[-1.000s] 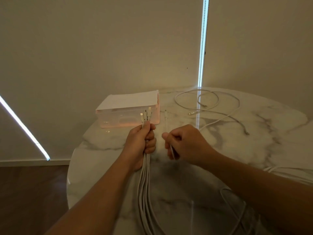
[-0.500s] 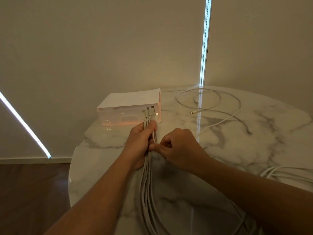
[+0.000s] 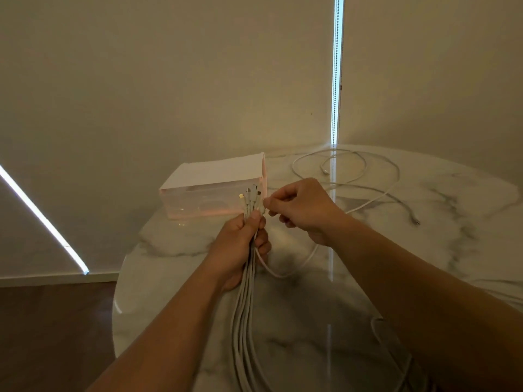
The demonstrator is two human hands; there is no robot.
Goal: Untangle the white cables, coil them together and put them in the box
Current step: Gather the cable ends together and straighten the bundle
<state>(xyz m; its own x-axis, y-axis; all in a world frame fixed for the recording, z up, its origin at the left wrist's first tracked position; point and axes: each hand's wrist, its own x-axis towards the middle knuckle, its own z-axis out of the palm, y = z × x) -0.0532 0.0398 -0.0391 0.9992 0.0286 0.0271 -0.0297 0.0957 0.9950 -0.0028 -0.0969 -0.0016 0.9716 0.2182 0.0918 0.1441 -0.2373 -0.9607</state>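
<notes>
cables (image 3: 244, 306) are hanging bundled from the left hand (image 3: 240, 250), which is gripping them, while the right hand (image 3: 304, 212) is pinching one plug (image 3: 262, 207) near the box (image 3: 209, 190).

Likely a room in a home: a round marble table (image 3: 368, 250) fills the lower centre and right, drawn roller blinds (image 3: 169, 80) with a bead chain (image 3: 336, 80) cover the upper frame, and dark wood floor (image 3: 51, 335) with a skirting board (image 3: 56, 279) shows at lower left.
</notes>
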